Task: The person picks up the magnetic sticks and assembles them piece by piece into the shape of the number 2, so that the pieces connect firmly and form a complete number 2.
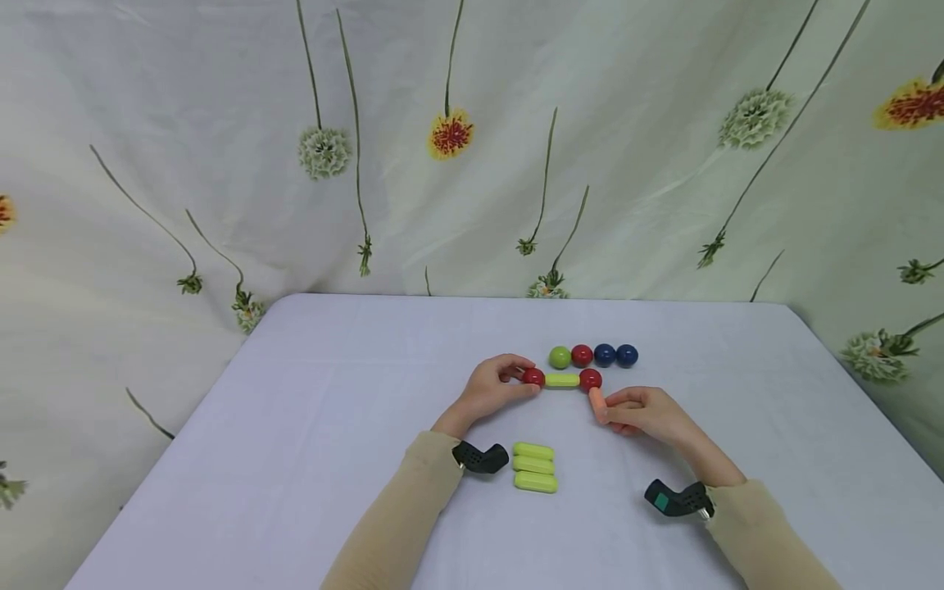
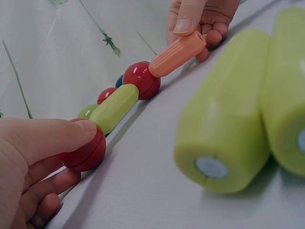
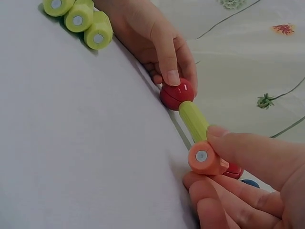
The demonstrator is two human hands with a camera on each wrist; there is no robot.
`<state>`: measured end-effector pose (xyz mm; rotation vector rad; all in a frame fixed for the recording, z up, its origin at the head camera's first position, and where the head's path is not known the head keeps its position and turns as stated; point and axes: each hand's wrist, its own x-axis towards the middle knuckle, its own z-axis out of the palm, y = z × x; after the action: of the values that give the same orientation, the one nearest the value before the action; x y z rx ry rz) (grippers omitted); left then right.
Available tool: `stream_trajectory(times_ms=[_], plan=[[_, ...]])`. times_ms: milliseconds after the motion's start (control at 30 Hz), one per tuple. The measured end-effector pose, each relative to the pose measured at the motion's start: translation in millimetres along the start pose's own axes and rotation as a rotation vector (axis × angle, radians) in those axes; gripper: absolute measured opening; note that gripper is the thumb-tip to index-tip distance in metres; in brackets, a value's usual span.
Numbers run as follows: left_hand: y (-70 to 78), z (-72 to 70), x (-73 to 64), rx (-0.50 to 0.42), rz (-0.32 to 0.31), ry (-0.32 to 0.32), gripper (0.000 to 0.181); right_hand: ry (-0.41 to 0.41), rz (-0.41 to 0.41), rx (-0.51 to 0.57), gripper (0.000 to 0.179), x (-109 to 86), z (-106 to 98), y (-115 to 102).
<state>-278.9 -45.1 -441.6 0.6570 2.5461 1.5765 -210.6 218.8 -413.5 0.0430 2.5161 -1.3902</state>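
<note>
My left hand (image 1: 492, 387) pinches a red ball (image 2: 90, 150) between thumb and fingers. From that ball a light green rod (image 1: 562, 380) runs to a second red ball (image 1: 590, 379), joined end to end. My right hand (image 1: 645, 414) holds an orange rod (image 2: 177, 53) by its near end, thumb on one side and fingers on the other. The orange rod's far end touches the second red ball, at an angle to the green rod. A pale round disc shows in the orange rod's near end (image 3: 201, 156) in the right wrist view.
Behind the joined pieces a green ball (image 1: 560, 357), a red ball (image 1: 582, 355) and two blue balls (image 1: 605, 355) stand in a row. Three light green rods (image 1: 534, 465) lie side by side nearer the front, between the forearms. A white cloth (image 1: 332, 393) covers the table.
</note>
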Motion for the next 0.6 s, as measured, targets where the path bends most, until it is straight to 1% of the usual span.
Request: stream_trajectory(times_ms=[333,467,600], plan=[[1.8,-0.3,-1.4,-0.017,0.002,0.001,0.036,-0.010,-0.026,0.008,0.051,1.0,-0.3,1.2],[1.6,-0.2,-1.3,-0.015,-0.006,0.000,0.036,0.000,-0.024,0.006,0.052,1.6,0.6,0.9],[1.4,0.0,-1.0,-0.008,-0.014,0.001,0.036,0.006,-0.017,0.029,0.052,1.9,0.8,1.5]])
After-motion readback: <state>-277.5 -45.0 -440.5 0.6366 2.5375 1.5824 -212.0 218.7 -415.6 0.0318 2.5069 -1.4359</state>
